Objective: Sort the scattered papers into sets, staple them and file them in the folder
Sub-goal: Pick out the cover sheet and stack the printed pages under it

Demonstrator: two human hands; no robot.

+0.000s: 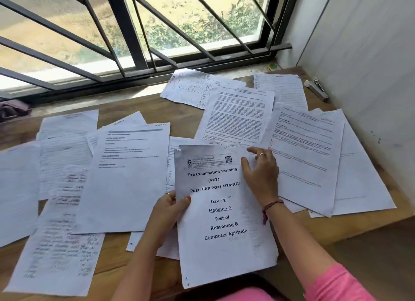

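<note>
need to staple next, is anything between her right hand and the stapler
Yes. The stapler lies at the table's far right corner by the wall; between it and the right hand lie overlapping loose sheets. They lie flat, so she can probably reach over them.

papers [125,179] spread across table [363,224], stapler [317,89] far right, window [139,31] behind
</note>
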